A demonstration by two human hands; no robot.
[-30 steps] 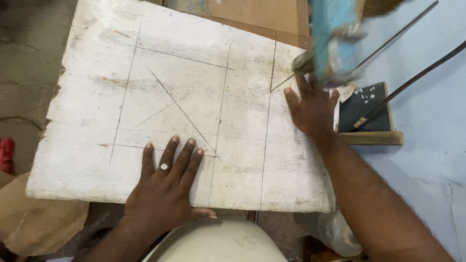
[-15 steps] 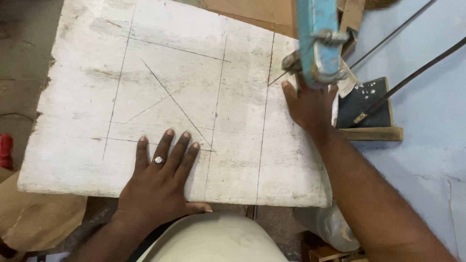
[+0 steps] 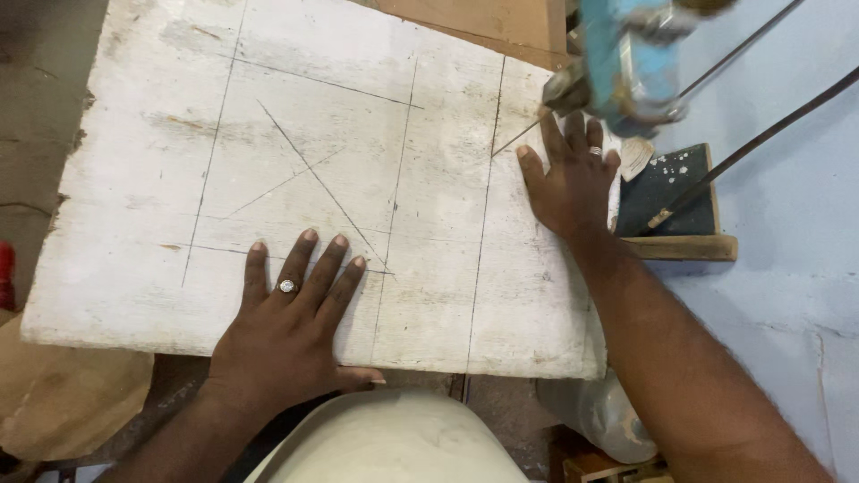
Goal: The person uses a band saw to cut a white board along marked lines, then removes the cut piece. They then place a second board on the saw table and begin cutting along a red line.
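A white-painted wooden board with pencil lines drawn across it lies in front of me. My left hand rests flat on its near edge, fingers spread, a ring on one finger. My right hand presses flat on the board's right side, fingers apart, beside a long drawn line. Just above my right fingers hangs a blue machine head, blurred, with a short slit in the board running toward it. Neither hand grips anything.
Two thin dark rods slant across a pale blue surface at the right. A dark speckled block on a wooden strip lies beside my right hand. Brown board shows at the top, brown paper at the lower left.
The board has shifted slightly toward the blue machine head, both hands moving with it. The hands stay flat on the board.
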